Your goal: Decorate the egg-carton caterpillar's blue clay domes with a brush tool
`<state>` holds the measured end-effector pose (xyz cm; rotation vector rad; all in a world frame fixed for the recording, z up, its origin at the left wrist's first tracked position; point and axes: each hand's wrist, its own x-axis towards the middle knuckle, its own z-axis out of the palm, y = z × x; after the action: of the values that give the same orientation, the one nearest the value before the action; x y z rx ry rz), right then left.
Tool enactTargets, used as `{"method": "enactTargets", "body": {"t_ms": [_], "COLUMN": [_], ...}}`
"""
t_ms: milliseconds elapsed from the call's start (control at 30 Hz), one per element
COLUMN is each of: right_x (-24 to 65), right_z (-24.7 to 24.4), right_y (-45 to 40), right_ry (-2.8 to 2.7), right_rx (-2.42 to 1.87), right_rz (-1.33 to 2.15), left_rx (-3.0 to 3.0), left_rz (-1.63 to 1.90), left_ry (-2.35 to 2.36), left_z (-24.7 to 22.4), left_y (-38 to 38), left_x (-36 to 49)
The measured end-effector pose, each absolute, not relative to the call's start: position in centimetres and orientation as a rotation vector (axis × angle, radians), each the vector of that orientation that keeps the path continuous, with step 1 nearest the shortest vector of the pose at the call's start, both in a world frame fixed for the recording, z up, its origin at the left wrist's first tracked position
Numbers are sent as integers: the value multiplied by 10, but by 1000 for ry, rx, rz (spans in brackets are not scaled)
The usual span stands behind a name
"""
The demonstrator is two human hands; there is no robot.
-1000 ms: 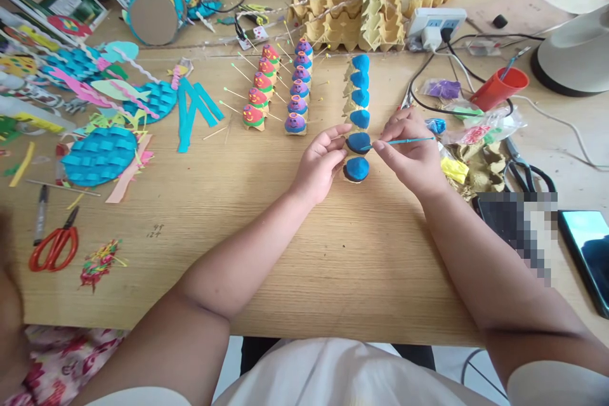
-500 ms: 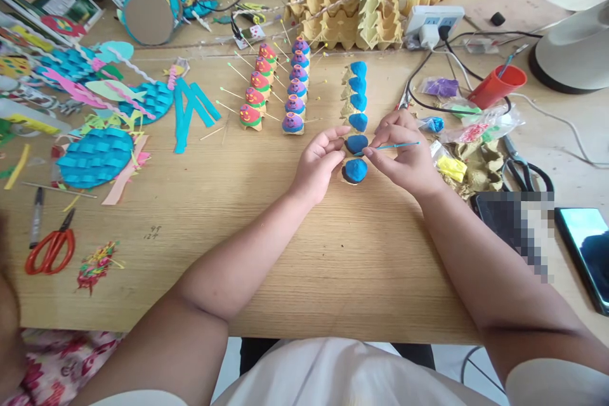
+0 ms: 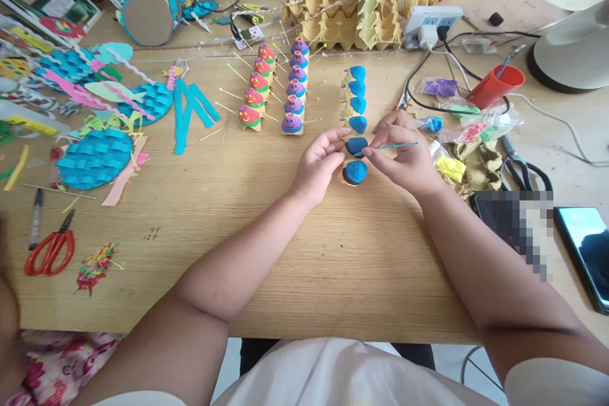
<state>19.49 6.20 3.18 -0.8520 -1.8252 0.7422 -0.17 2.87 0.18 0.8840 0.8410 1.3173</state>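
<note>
Six blue-topped bumps on the egg-carton strip (image 3: 358,106) are running up the desk (image 3: 285,254) between your hands; your right fingers (image 3: 370,146) are pinching a thin blue stick, and your left fingers (image 3: 343,144) are curling loosely beside the strip.

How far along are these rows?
The red row and purple row look done, with faces and pins. In hand: the blue row; the right hand holds a thin tool at its second-nearest bump, the left hand alongside. Probably left: faces and pins, since the blue caps show none.
</note>
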Motion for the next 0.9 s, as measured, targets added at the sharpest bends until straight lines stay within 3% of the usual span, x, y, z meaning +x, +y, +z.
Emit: {"method": "enactTargets", "body": {"t_ms": [900], "right_x": [195], "right_z": [29], "right_y": [64], "right_ry": [-1918], "right_rx": [-827], "right_rz": [677], "left_rx": [903], "left_rz": [1273], "left_ry": [855], "left_z": [4], "left_y": [26], "left_x": [0]}}
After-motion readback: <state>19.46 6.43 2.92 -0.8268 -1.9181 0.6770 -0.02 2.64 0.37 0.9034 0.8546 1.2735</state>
